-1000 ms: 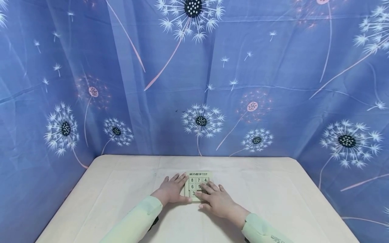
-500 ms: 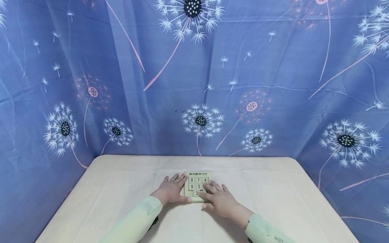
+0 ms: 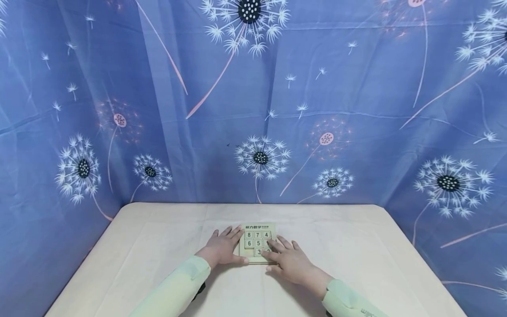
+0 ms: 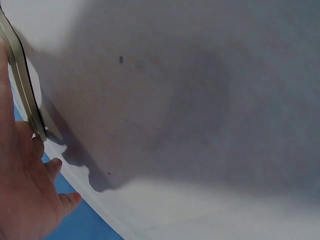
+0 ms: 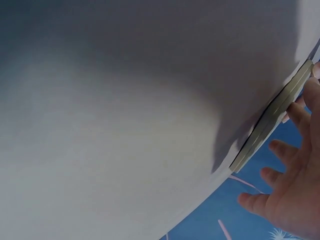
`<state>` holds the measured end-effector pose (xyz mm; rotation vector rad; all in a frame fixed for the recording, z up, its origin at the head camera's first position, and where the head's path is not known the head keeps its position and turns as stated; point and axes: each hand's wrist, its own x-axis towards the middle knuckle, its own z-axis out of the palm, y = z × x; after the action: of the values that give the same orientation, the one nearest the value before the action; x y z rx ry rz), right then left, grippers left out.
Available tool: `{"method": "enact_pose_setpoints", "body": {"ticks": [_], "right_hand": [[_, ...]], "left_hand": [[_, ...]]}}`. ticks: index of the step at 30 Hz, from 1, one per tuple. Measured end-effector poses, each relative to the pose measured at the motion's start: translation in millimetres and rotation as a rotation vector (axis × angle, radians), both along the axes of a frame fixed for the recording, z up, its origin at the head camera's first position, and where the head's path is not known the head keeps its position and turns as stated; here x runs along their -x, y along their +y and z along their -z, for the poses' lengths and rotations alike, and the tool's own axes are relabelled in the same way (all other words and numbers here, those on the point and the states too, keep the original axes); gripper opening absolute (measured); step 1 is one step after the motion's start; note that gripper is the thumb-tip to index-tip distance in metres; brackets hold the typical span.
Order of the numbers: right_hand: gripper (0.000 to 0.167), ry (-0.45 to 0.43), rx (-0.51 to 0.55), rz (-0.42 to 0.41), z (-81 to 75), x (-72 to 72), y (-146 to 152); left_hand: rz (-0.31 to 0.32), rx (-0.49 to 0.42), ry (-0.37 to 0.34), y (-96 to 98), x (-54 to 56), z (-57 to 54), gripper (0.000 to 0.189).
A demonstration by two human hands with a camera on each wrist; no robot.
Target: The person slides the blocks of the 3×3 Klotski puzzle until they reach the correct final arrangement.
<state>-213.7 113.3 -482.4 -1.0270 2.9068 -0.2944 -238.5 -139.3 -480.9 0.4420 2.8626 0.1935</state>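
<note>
Pale-green, thin, plastic-looking rectangular number board lies flat on the cream round-cornered tabletop, 6 o'clock of head-view centre. Heading at its 12 o'clock end reads 磁力数字; smaller print illegible. Square numbered tiles: 8 7 4, then 6 5; 3 in the bottom row, gap at 7 o'clock. Others partly covered. Long axis looks 12–6, digits upright to wearer. Left hand: spread, against the 9 o'clock edge, no grasp. Right hand: loosely extended, fingertips on tiles around 4 o'clock, no pinch visible. Pale-green fabric right sleeve: lettering unreadable.
</note>
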Motion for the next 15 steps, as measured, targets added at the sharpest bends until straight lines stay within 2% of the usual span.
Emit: {"method": "enact_pose_setpoints", "body": {"ticks": [15], "right_hand": [[0.053, -0.006, 0.001, -0.008, 0.2, -0.1, 1.9]], "left_hand": [[-0.007, -0.008, 0.0, -0.4, -0.6, 0.2, 0.099]]}}
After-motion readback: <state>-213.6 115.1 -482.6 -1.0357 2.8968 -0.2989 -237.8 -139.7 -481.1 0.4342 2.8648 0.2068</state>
